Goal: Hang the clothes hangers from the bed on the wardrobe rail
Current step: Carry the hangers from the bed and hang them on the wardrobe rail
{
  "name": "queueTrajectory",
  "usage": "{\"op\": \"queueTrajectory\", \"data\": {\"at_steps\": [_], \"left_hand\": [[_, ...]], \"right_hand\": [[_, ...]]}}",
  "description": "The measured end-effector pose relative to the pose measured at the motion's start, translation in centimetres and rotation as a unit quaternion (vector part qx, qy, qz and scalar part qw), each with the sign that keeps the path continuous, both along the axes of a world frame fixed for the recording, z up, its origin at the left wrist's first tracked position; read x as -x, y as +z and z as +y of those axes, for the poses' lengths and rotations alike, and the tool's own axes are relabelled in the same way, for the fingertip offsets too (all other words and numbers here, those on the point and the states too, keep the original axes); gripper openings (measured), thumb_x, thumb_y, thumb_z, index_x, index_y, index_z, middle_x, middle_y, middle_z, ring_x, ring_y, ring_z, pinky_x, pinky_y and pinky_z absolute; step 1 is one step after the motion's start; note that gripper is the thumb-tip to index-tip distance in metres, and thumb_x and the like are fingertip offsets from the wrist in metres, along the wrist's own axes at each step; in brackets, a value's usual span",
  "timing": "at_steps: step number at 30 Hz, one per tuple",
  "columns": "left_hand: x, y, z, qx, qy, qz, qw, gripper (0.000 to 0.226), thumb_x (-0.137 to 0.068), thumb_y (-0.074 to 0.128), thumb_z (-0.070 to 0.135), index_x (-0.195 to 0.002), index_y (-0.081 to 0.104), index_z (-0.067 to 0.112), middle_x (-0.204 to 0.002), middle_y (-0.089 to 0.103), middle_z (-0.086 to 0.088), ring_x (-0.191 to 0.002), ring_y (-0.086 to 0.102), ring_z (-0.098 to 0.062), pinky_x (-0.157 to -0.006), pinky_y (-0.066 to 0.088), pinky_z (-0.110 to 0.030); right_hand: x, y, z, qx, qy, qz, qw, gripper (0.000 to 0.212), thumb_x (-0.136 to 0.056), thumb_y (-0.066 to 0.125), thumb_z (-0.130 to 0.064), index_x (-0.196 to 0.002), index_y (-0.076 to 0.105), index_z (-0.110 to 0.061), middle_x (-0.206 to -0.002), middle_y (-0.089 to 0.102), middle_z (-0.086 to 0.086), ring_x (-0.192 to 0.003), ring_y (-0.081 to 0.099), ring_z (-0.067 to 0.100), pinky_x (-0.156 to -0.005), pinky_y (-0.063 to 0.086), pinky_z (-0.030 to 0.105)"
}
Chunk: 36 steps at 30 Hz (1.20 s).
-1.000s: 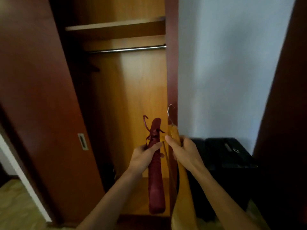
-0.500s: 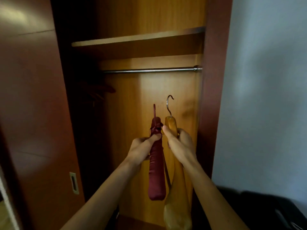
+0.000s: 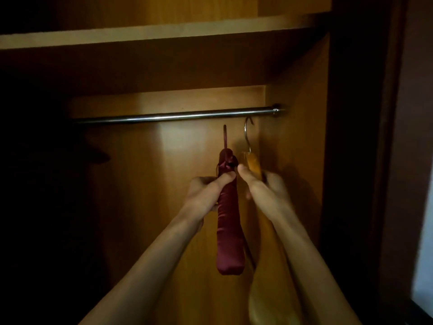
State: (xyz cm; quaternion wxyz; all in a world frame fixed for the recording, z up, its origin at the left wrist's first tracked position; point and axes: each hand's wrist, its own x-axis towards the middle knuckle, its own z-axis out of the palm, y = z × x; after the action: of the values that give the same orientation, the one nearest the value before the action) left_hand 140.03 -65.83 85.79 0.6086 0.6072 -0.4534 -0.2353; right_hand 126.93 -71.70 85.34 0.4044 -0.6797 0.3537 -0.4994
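Left hand (image 3: 206, 193) gripping maroon hanger (image 3: 228, 221), right hand (image 3: 264, 193) wooden hanger (image 3: 254, 165)

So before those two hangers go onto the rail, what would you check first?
1. Left hand grips the padded red hanger: ok.
2. Right hand grips the wooden hanger: ok.
3. Metal hook of the wooden hanger is up at the rail, near its right end: ok, but not yet over it.
4. Red hanger's hook points up, below the rail: ok; which way it opens, cannot tell.
5. Rail bare above both hooks: ok.
6. Dark left part of the wardrobe: cannot tell what hangs there.
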Motion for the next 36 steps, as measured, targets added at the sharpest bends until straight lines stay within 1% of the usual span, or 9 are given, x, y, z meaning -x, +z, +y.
{"op": "queueTrajectory", "data": {"at_steps": [5,9,14,18,21,23,28,31,36], "left_hand": [[-3.2,4.5,-5.6,0.004,-0.068,-0.018,0.998,0.044,-0.08,0.075,0.053,-0.097,0.077,0.012,-0.083,0.08,-0.003,-0.079,0.077,-0.017,-0.07,0.061,-0.028],[-3.1,7.2,-8.5,0.015,-0.084,-0.024,0.996,0.038,-0.081,0.074,0.052,-0.092,0.073,0.016,-0.08,0.078,0.0,-0.069,0.074,-0.012,-0.06,0.058,-0.023],[-1.7,9.0,-11.2,0.031,-0.094,0.016,0.995,0.025,-0.082,0.076,0.042,-0.082,0.065,0.019,-0.087,0.075,-0.002,-0.079,0.072,-0.016,-0.065,0.057,-0.026],[-0.9,9.7,-12.2,0.03,-0.108,0.053,0.992,0.021,-0.086,0.074,0.034,-0.084,0.062,0.017,-0.086,0.07,-0.001,-0.077,0.066,-0.014,-0.057,0.05,-0.022],[-0.3,9.4,-12.9,0.022,-0.117,0.073,0.99,0.022,-0.088,0.072,0.032,-0.079,0.057,0.019,-0.086,0.067,-0.001,-0.074,0.063,-0.013,-0.055,0.048,-0.021],[0.1,9.0,-13.1,0.011,-0.12,0.083,0.989,0.024,-0.089,0.072,0.034,-0.08,0.055,0.019,-0.086,0.066,-0.001,-0.077,0.062,-0.013,-0.057,0.048,-0.021],[0.1,7.9,-13.5,-0.013,-0.118,0.091,0.989,0.02,-0.091,0.07,0.032,-0.084,0.059,0.018,-0.087,0.065,-0.002,-0.078,0.061,-0.013,-0.06,0.05,-0.022],[-0.1,7.3,-13.6,-0.029,-0.105,0.081,0.991,0.023,-0.089,0.072,0.034,-0.082,0.057,0.018,-0.089,0.066,-0.003,-0.079,0.062,-0.015,-0.059,0.049,-0.023],[-0.3,6.7,-13.4,-0.023,-0.087,0.07,0.993,0.03,-0.085,0.073,0.04,-0.097,0.062,0.015,-0.097,0.07,-0.004,-0.087,0.067,-0.016,-0.056,0.05,-0.022]], "right_hand": [[-1.9,4.8,-3.9,0.006,-0.071,-0.01,0.997,0.051,-0.09,0.06,-0.059,-0.062,0.06,-0.017,-0.059,0.062,-0.003,-0.061,0.061,0.015,-0.064,0.042,0.03],[-2.3,7.7,-6.0,-0.006,-0.089,-0.018,0.996,0.048,-0.089,0.063,-0.057,-0.07,0.066,-0.013,-0.064,0.066,0.001,-0.066,0.066,0.019,-0.069,0.049,0.032],[-2.6,9.8,-8.3,-0.041,-0.085,-0.041,0.995,0.045,-0.088,0.066,-0.055,-0.097,0.07,-0.011,-0.088,0.071,0.006,-0.083,0.069,0.022,-0.073,0.053,0.032],[-2.2,9.9,-10.4,-0.066,-0.087,-0.037,0.993,0.037,-0.09,0.066,-0.052,-0.083,0.062,-0.016,-0.083,0.066,0.003,-0.076,0.063,0.018,-0.089,0.053,0.035],[-2.2,9.6,-11.8,-0.085,-0.083,-0.039,0.992,0.053,-0.086,0.069,-0.054,-0.114,0.066,-0.009,-0.089,0.067,0.004,-0.087,0.066,0.021,-0.094,0.052,0.034],[-2.3,9.4,-12.4,-0.104,-0.084,-0.045,0.99,0.074,-0.08,0.072,-0.058,-0.132,0.06,-0.007,-0.112,0.07,0.009,-0.105,0.067,0.025,-0.101,0.051,0.038],[-2.4,8.3,-13.1,-0.117,-0.08,-0.052,0.989,0.079,-0.082,0.071,-0.056,-0.141,0.052,-0.007,-0.137,0.061,0.008,-0.119,0.061,0.026,-0.102,0.048,0.033],[-2.6,7.0,-13.6,-0.119,-0.083,-0.048,0.988,0.08,-0.083,0.069,-0.058,-0.144,0.051,-0.01,-0.135,0.061,0.008,-0.12,0.06,0.026,-0.102,0.047,0.033],[-2.4,6.2,-13.7,-0.131,-0.081,-0.021,0.988,0.082,-0.082,0.068,-0.063,-0.143,0.052,-0.011,-0.134,0.062,0.011,-0.121,0.06,0.029,-0.106,0.047,0.04]]}}
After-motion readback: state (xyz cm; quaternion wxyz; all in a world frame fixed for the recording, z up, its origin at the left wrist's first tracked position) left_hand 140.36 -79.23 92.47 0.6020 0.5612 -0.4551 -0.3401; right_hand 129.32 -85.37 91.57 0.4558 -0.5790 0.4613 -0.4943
